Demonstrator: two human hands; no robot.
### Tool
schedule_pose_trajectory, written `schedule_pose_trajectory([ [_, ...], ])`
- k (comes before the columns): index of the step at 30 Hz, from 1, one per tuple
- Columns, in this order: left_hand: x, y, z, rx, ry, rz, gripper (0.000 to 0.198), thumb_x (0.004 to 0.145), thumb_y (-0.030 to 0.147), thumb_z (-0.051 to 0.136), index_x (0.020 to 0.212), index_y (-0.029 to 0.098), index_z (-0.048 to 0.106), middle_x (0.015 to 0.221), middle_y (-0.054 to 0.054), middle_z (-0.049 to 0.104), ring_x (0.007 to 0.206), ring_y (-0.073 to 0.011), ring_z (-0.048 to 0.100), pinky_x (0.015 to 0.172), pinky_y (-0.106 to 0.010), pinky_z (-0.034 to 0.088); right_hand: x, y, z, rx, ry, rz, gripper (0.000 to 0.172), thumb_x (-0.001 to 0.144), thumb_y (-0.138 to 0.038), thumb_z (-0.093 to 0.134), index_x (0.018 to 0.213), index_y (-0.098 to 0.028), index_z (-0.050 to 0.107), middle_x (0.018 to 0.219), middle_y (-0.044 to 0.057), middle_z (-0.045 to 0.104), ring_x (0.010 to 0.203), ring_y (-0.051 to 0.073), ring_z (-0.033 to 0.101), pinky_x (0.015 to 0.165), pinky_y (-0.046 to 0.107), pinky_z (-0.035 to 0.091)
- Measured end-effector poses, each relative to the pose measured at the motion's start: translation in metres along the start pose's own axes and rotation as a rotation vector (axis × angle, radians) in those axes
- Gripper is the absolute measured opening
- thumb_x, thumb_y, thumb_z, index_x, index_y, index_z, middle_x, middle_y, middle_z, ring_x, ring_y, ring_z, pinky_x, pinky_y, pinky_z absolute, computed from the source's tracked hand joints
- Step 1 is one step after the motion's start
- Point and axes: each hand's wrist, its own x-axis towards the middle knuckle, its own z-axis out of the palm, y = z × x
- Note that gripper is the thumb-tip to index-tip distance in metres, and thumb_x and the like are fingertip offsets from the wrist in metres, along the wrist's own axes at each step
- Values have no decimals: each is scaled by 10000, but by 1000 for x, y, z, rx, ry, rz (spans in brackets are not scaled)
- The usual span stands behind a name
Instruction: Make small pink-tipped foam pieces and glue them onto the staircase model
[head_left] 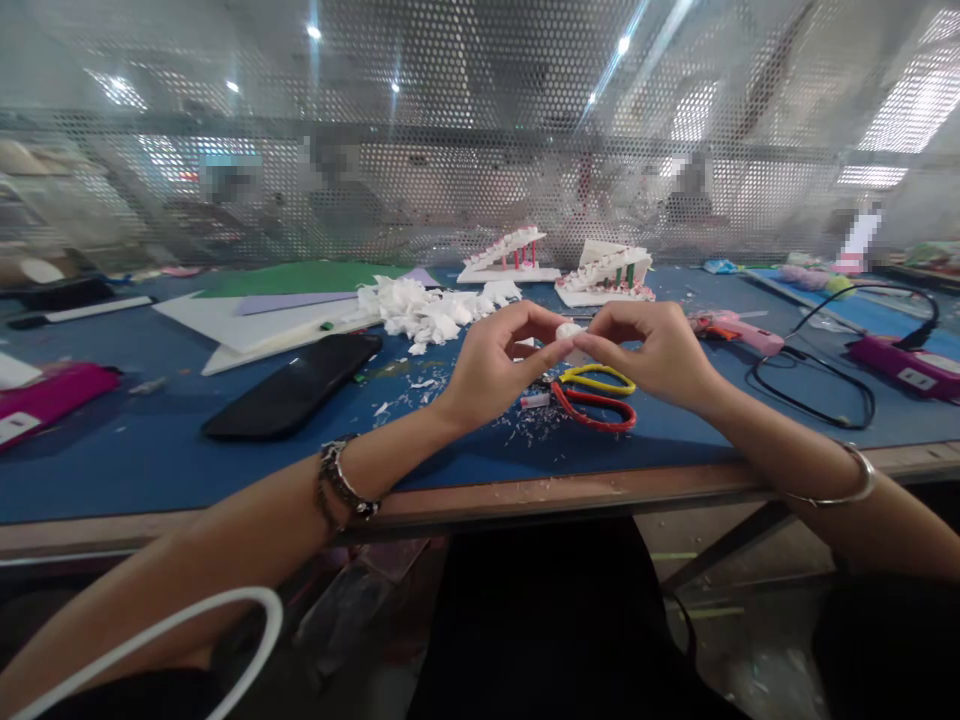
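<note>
A small white lump (pixel 569 330), perhaps crumpled paper, is pinched between the fingertips of both my hands above the table. My left hand (pixel 504 355) grips its left side, and my right hand (pixel 651 345) grips its right side. Just below them lie scissors with one yellow and one red handle (pixel 596 408), their blades partly hidden behind my left hand. White shreds are scattered around the scissors. Behind my left hand sits a heap of torn white pieces (pixel 427 312).
Two small white stair-like models (pixel 514 255) stand at the back. A black phone (pixel 296 388) and green, lilac and white sheets (pixel 292 280) lie to the left. On the right are a pink glue gun (pixel 750 333), its black cord and a magenta power strip (pixel 904 365).
</note>
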Motion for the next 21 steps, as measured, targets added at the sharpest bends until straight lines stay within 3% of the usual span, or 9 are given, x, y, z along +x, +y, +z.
schedule_pose_trajectory([
  [21, 1, 1, -2, 179, -29, 309, 141, 774, 206, 610, 909, 171, 589, 901, -37, 605, 846, -107, 597, 707, -205, 544, -2, -4, -2, 74, -78, -8, 234, 793, -316, 541, 682, -119, 600, 629, 0, 591, 580, 51, 500, 544, 164, 403],
])
